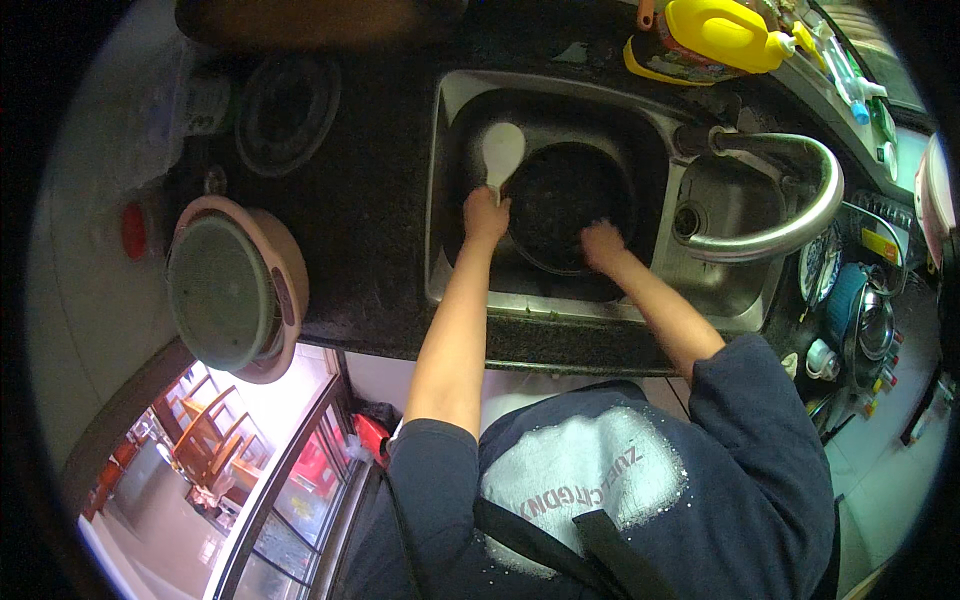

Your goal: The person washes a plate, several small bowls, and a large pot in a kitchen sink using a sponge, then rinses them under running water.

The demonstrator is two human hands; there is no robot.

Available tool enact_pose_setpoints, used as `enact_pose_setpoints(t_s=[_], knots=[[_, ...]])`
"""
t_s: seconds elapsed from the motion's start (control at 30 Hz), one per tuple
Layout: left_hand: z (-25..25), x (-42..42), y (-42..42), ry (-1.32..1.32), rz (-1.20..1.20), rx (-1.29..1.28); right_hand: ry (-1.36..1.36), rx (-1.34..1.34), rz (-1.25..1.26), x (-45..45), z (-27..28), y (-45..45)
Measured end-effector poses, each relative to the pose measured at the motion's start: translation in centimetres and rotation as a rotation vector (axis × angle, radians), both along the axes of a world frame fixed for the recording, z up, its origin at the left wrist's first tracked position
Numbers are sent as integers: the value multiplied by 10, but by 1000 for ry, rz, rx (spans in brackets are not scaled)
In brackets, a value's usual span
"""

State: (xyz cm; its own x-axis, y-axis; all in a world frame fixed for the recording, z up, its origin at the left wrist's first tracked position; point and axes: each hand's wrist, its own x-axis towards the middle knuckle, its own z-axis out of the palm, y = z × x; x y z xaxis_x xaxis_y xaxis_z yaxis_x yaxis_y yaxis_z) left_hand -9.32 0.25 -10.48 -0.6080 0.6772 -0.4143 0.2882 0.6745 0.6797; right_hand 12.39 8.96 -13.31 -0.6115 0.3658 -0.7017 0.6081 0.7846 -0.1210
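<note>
My left hand [486,219] grips the handle of a white rice paddle [504,150], its broad end pointing away from me over the large sink basin. Just right of the paddle, a round dark pan or pot [566,199] sits in the steel sink [555,304]. Over the right part of its rim is my right hand [602,245], slightly blurred. Its fingers look curled downward, and whatever they may hold is hidden. Dim light in the basin hides what the dark vessel contains.
A curved steel faucet [817,195] arches over the smaller right basin [742,195]. Left on the dark counter [367,225] stands a pink basin [289,247] with a green strainer [221,292] in it. Behind lies a round lid [289,112]; a yellow bottle [720,37] is back right.
</note>
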Motion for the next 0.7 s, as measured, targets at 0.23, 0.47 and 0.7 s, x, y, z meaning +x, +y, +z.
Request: enact_pose_setpoints(t_s=[0.23, 0.47, 0.7], knots=[[20, 15, 12, 102, -24, -77, 307, 413, -484, -37, -155, 47], [20, 13, 14, 17, 21, -150, 289, -16, -227, -105, -118, -7], [9, 19, 19, 78, -42, -114, -23, -218, 94, -10, -29, -7]])
